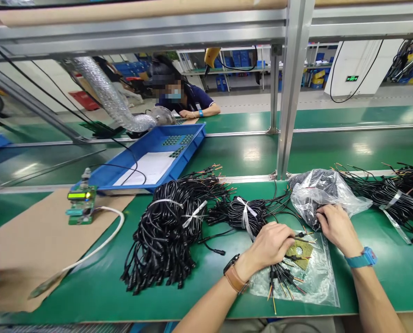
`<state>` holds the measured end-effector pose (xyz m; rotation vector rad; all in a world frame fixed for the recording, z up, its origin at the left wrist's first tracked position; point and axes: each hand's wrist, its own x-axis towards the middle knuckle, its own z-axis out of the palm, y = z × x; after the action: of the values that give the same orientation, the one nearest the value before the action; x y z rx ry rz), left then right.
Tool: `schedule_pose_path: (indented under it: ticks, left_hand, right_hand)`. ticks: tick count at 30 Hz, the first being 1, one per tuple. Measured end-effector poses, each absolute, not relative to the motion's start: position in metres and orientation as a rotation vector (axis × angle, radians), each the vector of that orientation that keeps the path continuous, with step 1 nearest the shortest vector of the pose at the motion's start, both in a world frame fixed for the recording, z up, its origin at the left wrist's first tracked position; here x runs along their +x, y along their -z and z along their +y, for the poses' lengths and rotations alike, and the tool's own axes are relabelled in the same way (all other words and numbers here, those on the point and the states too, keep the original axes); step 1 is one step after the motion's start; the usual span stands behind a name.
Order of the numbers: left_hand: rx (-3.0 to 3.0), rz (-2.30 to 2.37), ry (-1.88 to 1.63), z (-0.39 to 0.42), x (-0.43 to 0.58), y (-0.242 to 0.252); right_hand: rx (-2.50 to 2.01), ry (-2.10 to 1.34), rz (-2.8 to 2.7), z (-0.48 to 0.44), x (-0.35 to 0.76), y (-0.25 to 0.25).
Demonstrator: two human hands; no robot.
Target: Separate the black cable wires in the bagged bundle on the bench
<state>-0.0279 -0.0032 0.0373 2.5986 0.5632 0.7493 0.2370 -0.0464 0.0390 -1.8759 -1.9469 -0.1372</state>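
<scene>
My left hand (274,243) is closed on a thin black cable (300,235) with coloured wire ends, above a flat clear plastic bag (322,282). Just beneath it, several black cable ends (282,275) with bare yellow, red and black wires fan out over that bag. A yellowish square piece (300,253) with a pale round middle lies there too. My right hand (336,226) reaches into the mouth of a second clear bag (308,189) full of small black parts. Its fingers are curled and their tips are hidden among the parts.
Bundles of black cables (168,231) lie left of my hands, with another tied coil (248,212) behind and more cables (400,199) at far right. A blue tray (192,157) holds green boards. A green circuit board with display (81,212) stands on brown paper. A co-worker (189,97) sits opposite.
</scene>
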Motion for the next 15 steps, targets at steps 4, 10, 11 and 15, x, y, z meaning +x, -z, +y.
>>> schedule_pose_path:
  ticks: [4,10,11,15]
  left_hand:
    - [2.711,0.573,-0.498,-0.005,-0.029,-0.041]
    - [2.803,0.758,-0.287,-0.010,-0.024,-0.045]
    - [2.797,0.761,-0.287,-0.011,-0.024,-0.046]
    - [2.772,0.754,-0.325,-0.011,-0.024,-0.046]
  right_hand:
    - [-1.789,0.161,-1.658,-0.051,0.228,-0.049]
    - [-1.591,-0.145,-1.550,-0.058,0.214,-0.058]
    - [-1.551,-0.212,-1.602,-0.058,0.212,-0.060]
    - [-1.435,-0.489,-1.785,-0.060,0.208,-0.065]
